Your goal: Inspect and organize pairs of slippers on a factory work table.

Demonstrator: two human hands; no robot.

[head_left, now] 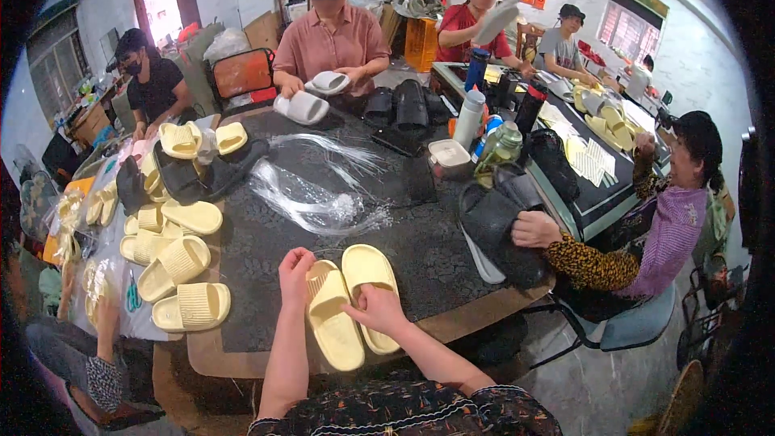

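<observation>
Two pale yellow slippers lie side by side at the table's front edge, toes away from me: a left slipper (pixel 335 335) and a right slipper (pixel 367 262), each with a ribbed strap. My left hand (pixel 295 274) is beside the left slipper's strap, its fingers pinched together. Whether something thin is between them is too small to tell. Over the right slipper, my right hand (pixel 379 309) is closed, fingertips at the gap between the two slippers. What it grips is hidden. Beyond the slippers lies a loose bundle of thin clear plastic strands (pixel 311 202).
Several yellow slippers (pixel 191 307) are piled at the left, near teal scissors (pixel 133 295). Black slippers (pixel 492 214), a white container (pixel 448 157) and bottles (pixel 468 117) stand at the right. Across the table a person holds grey slippers (pixel 302 108); a co-worker's hand (pixel 536 230) touches the black slippers.
</observation>
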